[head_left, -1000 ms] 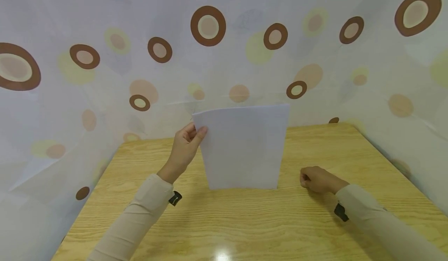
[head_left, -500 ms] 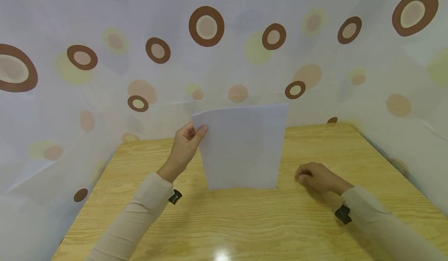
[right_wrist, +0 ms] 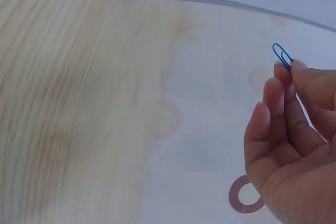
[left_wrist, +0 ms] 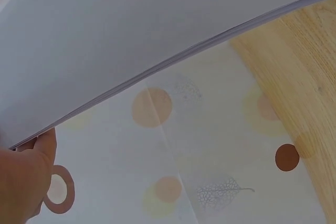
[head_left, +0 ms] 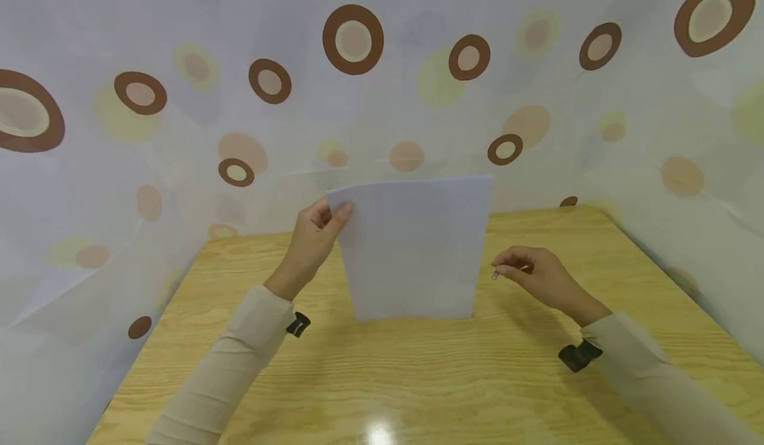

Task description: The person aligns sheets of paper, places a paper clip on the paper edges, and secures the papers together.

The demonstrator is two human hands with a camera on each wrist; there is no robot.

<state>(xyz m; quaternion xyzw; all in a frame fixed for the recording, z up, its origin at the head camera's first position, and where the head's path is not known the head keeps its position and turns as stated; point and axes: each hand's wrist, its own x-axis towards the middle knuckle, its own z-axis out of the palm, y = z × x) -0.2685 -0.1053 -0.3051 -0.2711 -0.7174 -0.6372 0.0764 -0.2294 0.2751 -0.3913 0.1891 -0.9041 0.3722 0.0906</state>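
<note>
The left hand [head_left: 309, 241] pinches a standing white paper stack [head_left: 414, 253]; at right, the right hand [head_left: 542, 277] pinches a blue wire paperclip [right_wrist: 286, 61].

the paper [head_left: 414, 253] stands on the table [head_left: 346, 372], left hand [head_left: 310, 243] at its left edge, paperclip [right_wrist: 282, 56] to its right.
</note>
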